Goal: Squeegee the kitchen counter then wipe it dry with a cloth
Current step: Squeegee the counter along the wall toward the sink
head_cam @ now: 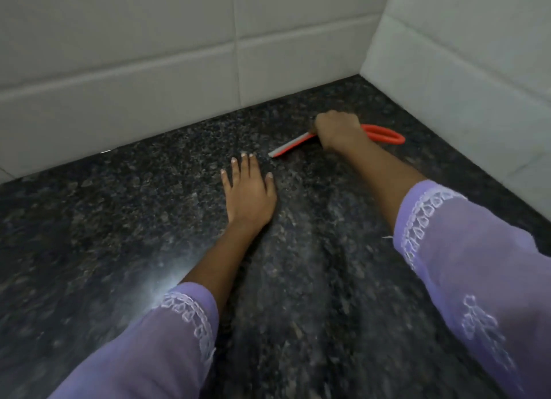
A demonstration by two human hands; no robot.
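The counter [119,219] is black granite speckled with grey flecks. The squeegee [384,133] has an orange-red loop handle and a pale grey blade. Both sleeves [465,264] are lilac with white embroidered trim, and the wall tiles [149,55] are off-white.

Tiled walls [149,79] box corner; counter [89,219] open leftward.

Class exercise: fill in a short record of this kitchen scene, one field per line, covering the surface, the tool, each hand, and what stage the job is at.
surface: dark speckled counter, white tiled walls behind
tool: red squeegee, blade on counter
right hand: grips squeegee near the corner
left hand: flat on counter, fingers straight
stage: squeegeeing; no cloth in view
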